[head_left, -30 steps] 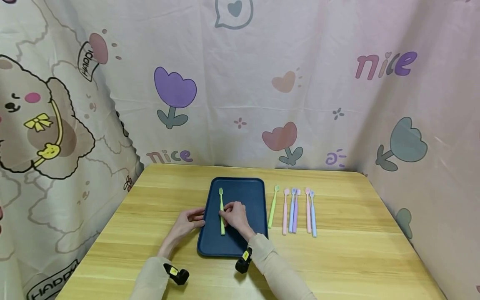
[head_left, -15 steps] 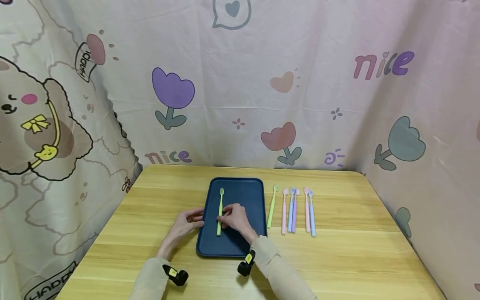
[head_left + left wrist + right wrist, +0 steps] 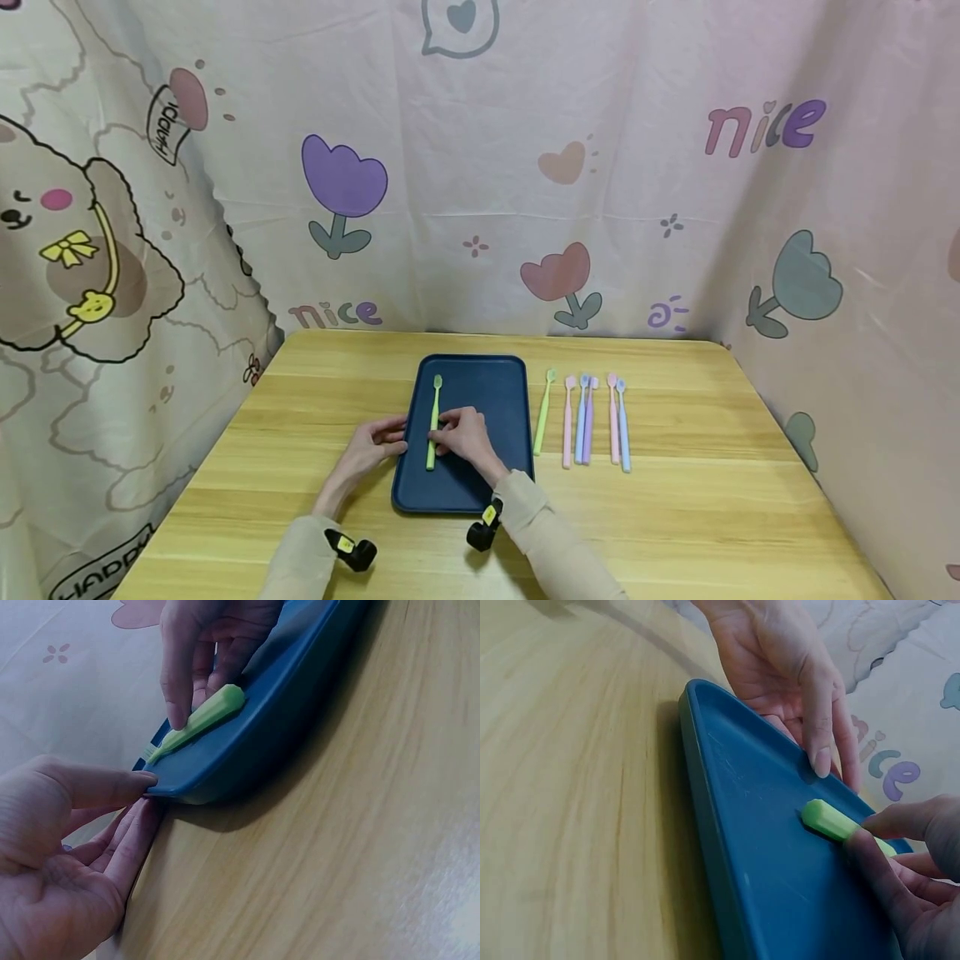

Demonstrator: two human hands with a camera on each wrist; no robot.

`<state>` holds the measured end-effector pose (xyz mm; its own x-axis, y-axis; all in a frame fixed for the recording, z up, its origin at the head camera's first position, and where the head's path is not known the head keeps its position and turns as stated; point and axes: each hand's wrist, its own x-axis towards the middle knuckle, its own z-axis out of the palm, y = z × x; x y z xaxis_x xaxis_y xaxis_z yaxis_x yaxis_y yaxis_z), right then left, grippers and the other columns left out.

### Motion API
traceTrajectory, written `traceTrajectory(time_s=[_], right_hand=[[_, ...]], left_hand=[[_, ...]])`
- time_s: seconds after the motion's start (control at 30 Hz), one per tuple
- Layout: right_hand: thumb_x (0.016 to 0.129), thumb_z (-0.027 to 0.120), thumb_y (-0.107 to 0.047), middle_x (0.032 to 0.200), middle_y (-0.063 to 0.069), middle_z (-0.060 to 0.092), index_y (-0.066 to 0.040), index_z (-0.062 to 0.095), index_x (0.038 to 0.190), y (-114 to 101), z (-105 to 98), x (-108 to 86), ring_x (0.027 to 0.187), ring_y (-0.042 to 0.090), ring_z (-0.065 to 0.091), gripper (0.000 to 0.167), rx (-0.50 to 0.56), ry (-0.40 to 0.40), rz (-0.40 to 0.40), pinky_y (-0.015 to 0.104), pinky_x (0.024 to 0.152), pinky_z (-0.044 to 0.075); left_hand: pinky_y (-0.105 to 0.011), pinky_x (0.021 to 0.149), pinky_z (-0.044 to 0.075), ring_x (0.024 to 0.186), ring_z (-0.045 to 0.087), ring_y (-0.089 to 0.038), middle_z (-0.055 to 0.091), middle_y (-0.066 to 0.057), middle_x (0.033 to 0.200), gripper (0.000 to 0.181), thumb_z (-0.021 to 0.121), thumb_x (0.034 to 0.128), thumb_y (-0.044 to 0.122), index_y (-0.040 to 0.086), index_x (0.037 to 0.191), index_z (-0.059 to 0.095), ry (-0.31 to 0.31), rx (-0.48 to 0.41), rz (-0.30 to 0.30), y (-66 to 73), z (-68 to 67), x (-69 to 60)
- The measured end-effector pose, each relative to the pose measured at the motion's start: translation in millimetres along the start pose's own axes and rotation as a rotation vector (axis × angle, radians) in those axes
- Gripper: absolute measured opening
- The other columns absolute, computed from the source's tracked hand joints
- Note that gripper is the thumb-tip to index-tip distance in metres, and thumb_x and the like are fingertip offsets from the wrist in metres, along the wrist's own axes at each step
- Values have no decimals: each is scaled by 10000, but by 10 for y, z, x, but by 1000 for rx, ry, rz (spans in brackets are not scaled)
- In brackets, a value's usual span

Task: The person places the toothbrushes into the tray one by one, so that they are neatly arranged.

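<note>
A dark blue tray (image 3: 491, 392) lies on the wooden table. My right hand (image 3: 465, 435) is over it and pinches a yellow-green toothbrush (image 3: 435, 408) by the handle, between thumb and fingers. The toothbrush lies lengthwise near the tray's left side, bristle head away from me. In the right wrist view, the handle's thick end (image 3: 826, 819) shows close to the tray's surface. My left hand (image 3: 369, 450) grips the tray's left rim. The left wrist view shows its thumb (image 3: 112, 784) on top of the rim and the other fingers against the outside.
Right of the tray lies a row of toothbrushes: a green one (image 3: 544, 412), a pink one (image 3: 567, 423), a blue one (image 3: 581, 421) touching a purple one (image 3: 589, 423), then another pink one (image 3: 614, 421) and blue one (image 3: 624, 427). A printed curtain (image 3: 450, 275) hangs behind the table.
My right hand has shifted a little to the left with the green toothbrush, bringing it nearer the tray's left rim. The left hand stays at the rim.
</note>
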<state>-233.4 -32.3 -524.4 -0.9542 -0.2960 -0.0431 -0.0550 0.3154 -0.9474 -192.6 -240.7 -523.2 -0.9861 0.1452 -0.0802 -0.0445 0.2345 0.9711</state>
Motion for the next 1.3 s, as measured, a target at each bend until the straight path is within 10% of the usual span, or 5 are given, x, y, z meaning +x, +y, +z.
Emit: traceTrajectory(time_s=[1.3], right_hand=[[873, 774, -116, 734, 67, 754, 36, 667, 1273, -21, 75, 76, 566, 148, 717, 441, 13, 9, 12, 265, 662, 603]], left_hand=[[-155, 847, 521, 1207, 632, -403, 605, -318, 1345, 536, 666, 922, -13, -83, 1428, 503, 11, 15, 26, -17, 1, 12]])
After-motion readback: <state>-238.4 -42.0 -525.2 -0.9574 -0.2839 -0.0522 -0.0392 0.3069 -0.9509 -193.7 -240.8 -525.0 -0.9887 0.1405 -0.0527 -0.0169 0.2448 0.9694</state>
